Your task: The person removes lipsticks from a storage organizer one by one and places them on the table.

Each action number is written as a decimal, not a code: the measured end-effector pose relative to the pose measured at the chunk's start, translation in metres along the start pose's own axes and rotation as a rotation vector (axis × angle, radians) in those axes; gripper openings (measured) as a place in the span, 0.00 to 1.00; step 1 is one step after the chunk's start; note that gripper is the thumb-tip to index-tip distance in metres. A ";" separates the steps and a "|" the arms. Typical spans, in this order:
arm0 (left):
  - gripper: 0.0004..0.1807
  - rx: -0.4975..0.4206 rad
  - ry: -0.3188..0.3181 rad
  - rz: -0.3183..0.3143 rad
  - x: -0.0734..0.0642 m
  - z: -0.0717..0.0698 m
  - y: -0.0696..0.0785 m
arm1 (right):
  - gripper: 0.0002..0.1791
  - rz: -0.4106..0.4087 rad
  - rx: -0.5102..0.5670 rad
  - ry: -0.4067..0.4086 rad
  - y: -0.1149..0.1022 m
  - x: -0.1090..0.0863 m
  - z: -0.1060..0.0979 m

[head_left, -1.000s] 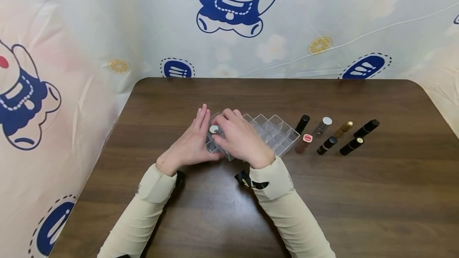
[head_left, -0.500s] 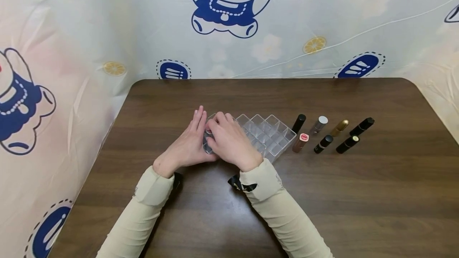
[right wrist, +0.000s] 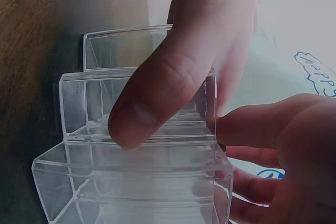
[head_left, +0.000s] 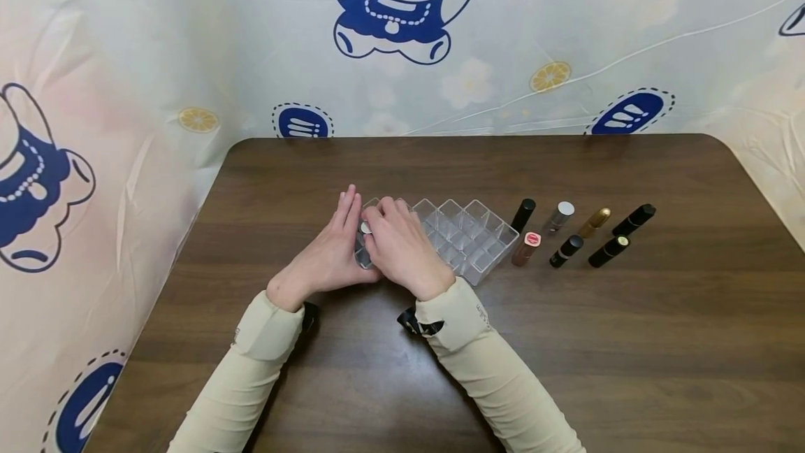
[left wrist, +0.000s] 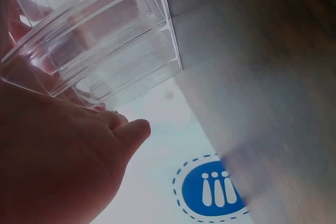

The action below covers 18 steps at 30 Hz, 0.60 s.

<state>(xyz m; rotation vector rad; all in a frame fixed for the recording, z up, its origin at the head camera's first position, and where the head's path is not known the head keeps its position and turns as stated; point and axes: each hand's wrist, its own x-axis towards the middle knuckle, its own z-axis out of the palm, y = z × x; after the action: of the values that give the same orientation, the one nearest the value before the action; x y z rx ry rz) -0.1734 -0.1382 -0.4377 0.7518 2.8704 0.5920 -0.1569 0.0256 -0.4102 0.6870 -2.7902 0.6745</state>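
A clear plastic lipstick organizer [head_left: 474, 240] with several stepped compartments stands on the table. My left hand [head_left: 327, 247] lies along its left end, fingers straight, thumb stretched out by the front. In the left wrist view the organizer's transparent wall [left wrist: 126, 45] rises beside that hand. My right hand [head_left: 405, 247] bends over the left compartments and pinches a silver-topped lipstick tube [head_left: 367, 228], of which little more than the top shows. Seen from the right wrist, the thumb [right wrist: 136, 114] reaches over a compartment rim, while the other fingers are mostly hidden.
Right of the organizer stand several cosmetic tubes: a brown one [head_left: 526, 250], a silver-capped one [head_left: 560, 217], a gold one [head_left: 594, 223] and black ones [head_left: 634, 220]. The brown wooden table [head_left: 566, 355] meets a printed cloth [head_left: 251, 33] behind and at the left.
My right hand has moved slightly left and down over the organizer's left compartments, covering more of the silver-topped tube. The left hand keeps its place. The head view has shifted a little.
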 end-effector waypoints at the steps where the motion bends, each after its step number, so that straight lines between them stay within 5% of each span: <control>1: 0.66 -0.002 -0.001 -0.002 0.000 0.000 0.000 | 0.12 -0.002 -0.005 -0.001 0.000 0.000 0.000; 18: 0.67 0.000 -0.013 -0.007 -0.001 -0.001 0.000 | 0.12 -0.009 -0.028 -0.021 0.000 -0.001 0.001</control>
<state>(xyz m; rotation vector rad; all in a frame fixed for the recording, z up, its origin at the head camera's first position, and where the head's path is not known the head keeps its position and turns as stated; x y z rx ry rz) -0.1730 -0.1387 -0.4366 0.7420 2.8604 0.5840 -0.1565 0.0253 -0.4115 0.7050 -2.8084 0.6294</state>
